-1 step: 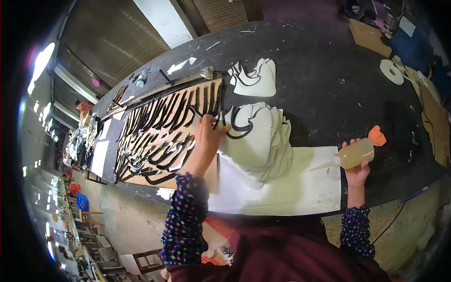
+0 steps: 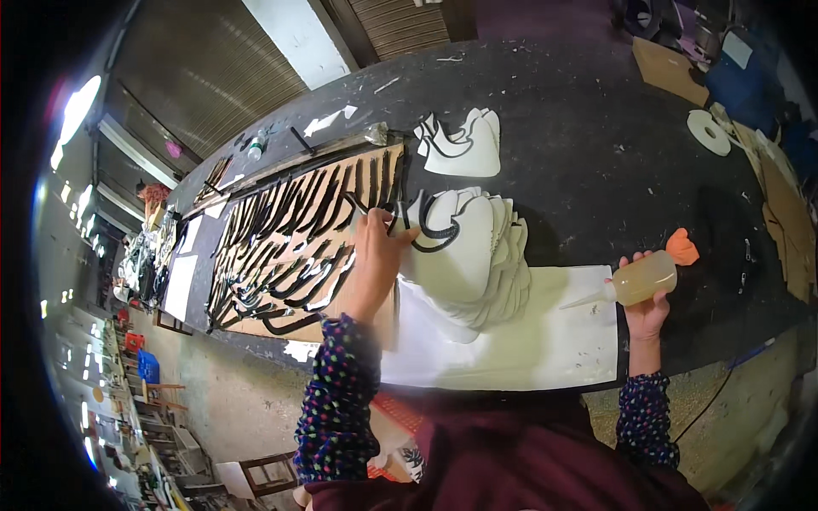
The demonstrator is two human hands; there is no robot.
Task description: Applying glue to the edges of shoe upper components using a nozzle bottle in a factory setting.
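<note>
My left hand [image 2: 379,255] is at the left edge of a stack of white shoe-shaped flat pieces [image 2: 464,255], its thumb and fingers closed on a thin black strip [image 2: 392,223]. The fingers partly hide that strip. A curved black strip [image 2: 439,241] lies along the notch of the top piece. In my right hand [image 2: 649,313] is a squeeze bottle [image 2: 645,278] of yellowish liquid, lying on its side with its long thin nozzle pointing left toward the stack. An orange wrap [image 2: 682,247] covers the bottle's other end.
Rows of black strips [image 2: 328,209] cover a cardboard sheet [image 2: 362,170] on the left. A white sheet [image 2: 579,358] lies under the stack. Farther back are more white pieces with black edging [image 2: 464,157]. A white roll [image 2: 709,132] sits far right on the dark table [image 2: 579,128].
</note>
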